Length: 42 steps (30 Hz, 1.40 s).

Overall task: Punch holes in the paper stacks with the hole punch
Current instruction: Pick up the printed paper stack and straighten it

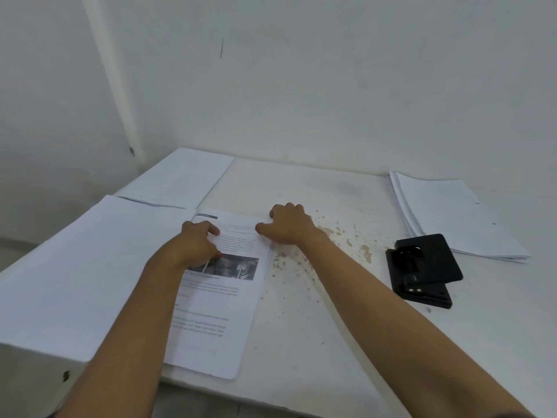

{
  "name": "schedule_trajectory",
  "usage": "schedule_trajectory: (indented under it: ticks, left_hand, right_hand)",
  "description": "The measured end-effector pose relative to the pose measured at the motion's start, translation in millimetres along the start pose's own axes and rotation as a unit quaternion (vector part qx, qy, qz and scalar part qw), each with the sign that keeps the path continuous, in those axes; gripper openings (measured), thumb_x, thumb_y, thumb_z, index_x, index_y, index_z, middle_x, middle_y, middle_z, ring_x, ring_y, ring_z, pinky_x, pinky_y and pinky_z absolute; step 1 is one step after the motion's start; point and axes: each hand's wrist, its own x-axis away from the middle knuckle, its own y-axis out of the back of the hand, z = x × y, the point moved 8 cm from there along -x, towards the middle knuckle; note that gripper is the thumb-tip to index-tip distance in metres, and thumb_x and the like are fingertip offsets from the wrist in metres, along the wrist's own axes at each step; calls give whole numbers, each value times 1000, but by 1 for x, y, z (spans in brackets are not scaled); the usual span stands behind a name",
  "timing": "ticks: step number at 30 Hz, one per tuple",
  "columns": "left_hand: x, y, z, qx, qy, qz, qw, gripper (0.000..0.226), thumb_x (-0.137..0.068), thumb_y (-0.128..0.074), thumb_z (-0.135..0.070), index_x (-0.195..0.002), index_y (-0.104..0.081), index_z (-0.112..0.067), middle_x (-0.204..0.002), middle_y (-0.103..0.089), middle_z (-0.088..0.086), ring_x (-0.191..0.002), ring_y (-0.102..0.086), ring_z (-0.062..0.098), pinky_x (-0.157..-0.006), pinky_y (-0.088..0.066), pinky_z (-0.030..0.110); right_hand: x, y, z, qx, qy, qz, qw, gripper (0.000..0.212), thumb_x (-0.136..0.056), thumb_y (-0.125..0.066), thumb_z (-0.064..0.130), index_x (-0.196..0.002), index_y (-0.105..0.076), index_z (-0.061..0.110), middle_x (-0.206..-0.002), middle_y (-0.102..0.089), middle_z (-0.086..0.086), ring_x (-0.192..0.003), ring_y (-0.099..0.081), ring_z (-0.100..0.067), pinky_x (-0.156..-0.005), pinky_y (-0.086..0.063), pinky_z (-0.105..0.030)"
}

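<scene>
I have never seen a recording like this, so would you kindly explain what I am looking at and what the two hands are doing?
There is no machine here: a person wears a camera on the head, looking forward and down at their own bare arms. The single picture shows a white table in a corner. Both hands are on a printed paper stack: the left hand grips its left side, the right hand curls over its far right corner. A black hole punch lies untouched to the right, partly on another paper pile. Two more white piles lie on the left. Small brownish specks dot the table.
</scene>
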Motion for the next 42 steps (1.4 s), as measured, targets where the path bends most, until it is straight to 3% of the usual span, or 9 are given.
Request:
schedule_trajectory:
  ticks: [4,10,13,16,19,24,27,32,42]
  left_hand:
    - [0,0,0,-1,-6,-6,1000,51,-84,-70,-11,-130,-49,-18,-135,-35,12,-90,-51,22,-63,-40,19]
    - [2,-3,1,23,-7,-2,1000,51,-84,-71,-10,-130,-50,-17,-134,-35,12,-90,-54,21,-55,-37,14]
    - [3,-3,1,24,-8,-10,1000,51,-84,-70,-9,-130,-50,-17,-133,-35,12,-85,-53,18,-53,-37,13]
    - [5,-3,1,36,-11,-11,999,50,-82,-71,-6,-126,-51,-17,-130,-37,12,-78,-52,15,-53,-39,14]
    - [6,0,-5,75,-52,-35,995,56,-76,-77,-6,-124,-52,-17,-127,-45,9,-91,-55,20,-67,-46,21]
    - [9,30,-22,105,-80,-226,965,64,-81,-73,-33,-135,-41,-22,-137,-33,9,-125,-32,31,-102,-35,44]
    - [-5,22,-34,195,-43,-164,966,57,-87,-66,-41,-133,-43,-17,-128,-43,6,-118,-42,25,-96,-42,40]
    - [-20,-7,-86,344,-82,-31,935,21,-95,-57,-26,-93,-66,-7,-90,-65,7,-82,-58,20,-68,-42,26]
    - [-51,-20,-193,472,-147,-110,862,17,-98,-52,-22,-84,-60,-16,-86,-66,1,-74,-60,11,-63,-48,17]
  right_hand:
    - [-10,1,4,-47,-21,52,997,41,-80,-59,53,-83,-51,13,-88,-55,-5,-97,-50,-30,-78,-43,-36]
    - [-6,10,18,-134,0,49,990,21,-85,-60,26,-92,-55,7,-86,-54,-6,-80,-56,-24,-60,-49,-30]
    - [-2,1,15,-356,-58,89,929,24,-83,-65,13,-101,-56,0,-95,-60,-15,-84,-65,-30,-78,-59,-41]
    - [6,-11,5,-461,-102,80,878,26,-85,-63,-1,-109,-53,-6,-110,-62,-26,-87,-65,-36,-73,-56,-39]
    - [11,-12,-9,-512,-106,51,851,25,-86,-63,-5,-109,-56,-6,-112,-63,-26,-87,-66,-33,-68,-57,-35]
    - [18,45,-39,-594,-29,-44,803,18,-86,-61,-5,-93,-63,11,-90,-70,-6,-72,-68,-16,-53,-55,-25]
    - [25,86,-64,-627,-4,-103,772,19,-86,-61,-1,-96,-66,13,-89,-73,-2,-73,-70,-16,-55,-54,-25]
    - [35,122,-111,-683,-33,-193,704,21,-90,-61,6,-110,-64,11,-100,-72,-6,-82,-68,-22,-62,-53,-29]
    - [41,151,-153,-550,-42,-232,801,11,-94,-57,9,-97,-65,16,-92,-71,0,-78,-68,-13,-64,-55,-21]
